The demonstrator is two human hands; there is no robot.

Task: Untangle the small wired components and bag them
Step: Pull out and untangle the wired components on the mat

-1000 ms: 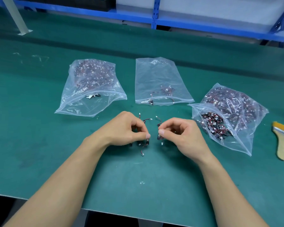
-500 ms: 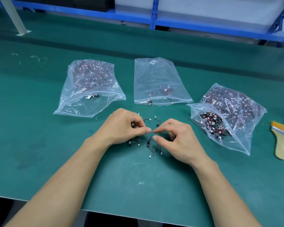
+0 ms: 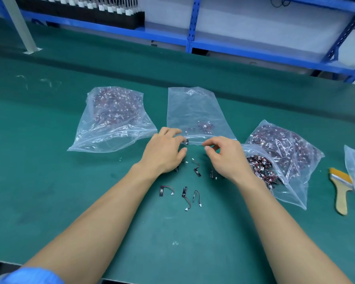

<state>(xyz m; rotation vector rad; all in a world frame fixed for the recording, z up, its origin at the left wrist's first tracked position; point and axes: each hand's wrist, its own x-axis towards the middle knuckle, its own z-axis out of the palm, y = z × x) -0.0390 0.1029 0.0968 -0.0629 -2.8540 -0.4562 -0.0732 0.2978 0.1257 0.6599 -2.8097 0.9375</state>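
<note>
Your green table carries three clear bags: a full left bag, a nearly empty middle bag and a full right bag. Your left hand is at the middle bag's mouth, its fingertips pinching one wired part. Your right hand curls its fingers at the same mouth; I cannot tell whether it grips the plastic. A brush lies far right. Between your wrists lie loose wired parts.
</note>
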